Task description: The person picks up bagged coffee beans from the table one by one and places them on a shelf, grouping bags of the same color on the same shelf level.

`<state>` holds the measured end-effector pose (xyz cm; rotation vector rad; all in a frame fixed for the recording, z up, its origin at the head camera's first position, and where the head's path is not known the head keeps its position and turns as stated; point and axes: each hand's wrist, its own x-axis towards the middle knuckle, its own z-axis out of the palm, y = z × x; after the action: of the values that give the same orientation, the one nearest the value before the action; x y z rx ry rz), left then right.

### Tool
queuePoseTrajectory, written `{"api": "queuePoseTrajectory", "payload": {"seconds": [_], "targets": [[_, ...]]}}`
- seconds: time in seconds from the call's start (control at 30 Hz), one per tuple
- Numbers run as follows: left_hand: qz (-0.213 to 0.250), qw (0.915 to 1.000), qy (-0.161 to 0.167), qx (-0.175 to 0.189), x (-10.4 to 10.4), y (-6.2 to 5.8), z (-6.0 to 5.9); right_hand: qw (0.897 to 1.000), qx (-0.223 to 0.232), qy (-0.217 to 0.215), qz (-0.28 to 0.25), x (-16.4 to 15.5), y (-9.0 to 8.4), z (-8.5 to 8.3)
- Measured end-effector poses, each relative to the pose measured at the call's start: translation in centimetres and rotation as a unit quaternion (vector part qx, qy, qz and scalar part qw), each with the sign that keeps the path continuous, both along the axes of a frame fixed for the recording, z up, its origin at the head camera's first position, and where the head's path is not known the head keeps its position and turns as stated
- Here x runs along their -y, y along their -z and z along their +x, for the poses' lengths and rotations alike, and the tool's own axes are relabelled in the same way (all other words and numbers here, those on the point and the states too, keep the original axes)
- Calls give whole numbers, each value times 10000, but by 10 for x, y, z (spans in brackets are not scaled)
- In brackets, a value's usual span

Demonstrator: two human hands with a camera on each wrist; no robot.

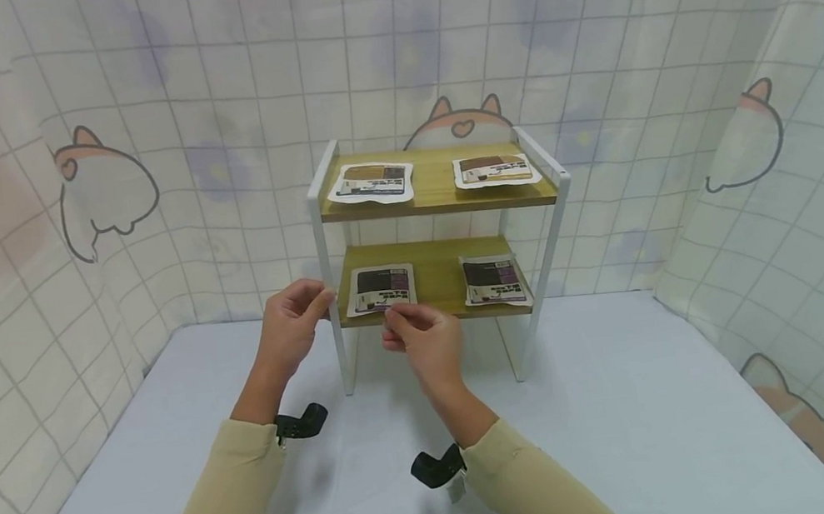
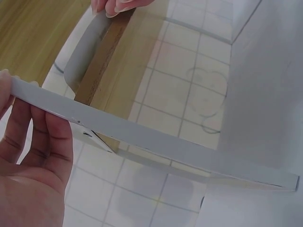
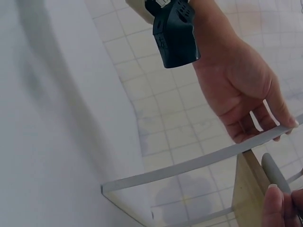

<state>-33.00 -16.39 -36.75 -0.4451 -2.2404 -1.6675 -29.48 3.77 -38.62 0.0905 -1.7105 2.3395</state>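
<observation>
A small two-tier shelf [image 1: 440, 202] with wooden boards and a white frame stands on the table. At its front left post [image 2: 142, 135], my left hand [image 1: 289, 327] pinches the white bar between thumb and fingers. My right hand [image 1: 432, 345] is at the front edge of the lower board, where thumb and fingers pinch the near edge of a flat printed packet [image 1: 382, 285]. That packet is dark on top with a white border and lies at the board's left, its edge jutting past the wood in the left wrist view. Another dark packet [image 1: 493, 280] lies at the right.
On the upper board lie two more flat packets, a left one [image 1: 371, 182] and a right one [image 1: 496, 169], with orange-brown and white print. A white cloth covers the table [image 1: 623, 402]. Behind and beside it hangs a checked curtain [image 1: 230, 100] with cartoon animals.
</observation>
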Motion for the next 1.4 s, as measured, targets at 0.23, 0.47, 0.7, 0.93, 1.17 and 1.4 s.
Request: {"api": "queuePoseTrajectory", "payload": {"seconds": [0.23, 0.47, 0.7, 0.93, 1.17, 1.4], "targets": [[29, 10000, 17, 6, 0, 0, 3, 10000, -11, 3, -22, 1, 0, 5], [9, 9999, 92, -126, 1, -1, 1, 9999, -60, 5, -88, 2, -2, 2], [21, 9999, 68, -99, 0, 0, -1, 10000, -13, 30, -62, 3, -3, -1], [-5, 10000, 20, -56, -2, 1, -1, 10000, 46, 44, -2, 2, -5, 0], [-25, 10000, 9, 5, -3, 4, 0, 10000, 7, -38, -21, -4, -3, 5], [-93, 9999, -81, 112, -1, 5, 4, 9991, -75, -128, 409, -23, 1, 16]]}}
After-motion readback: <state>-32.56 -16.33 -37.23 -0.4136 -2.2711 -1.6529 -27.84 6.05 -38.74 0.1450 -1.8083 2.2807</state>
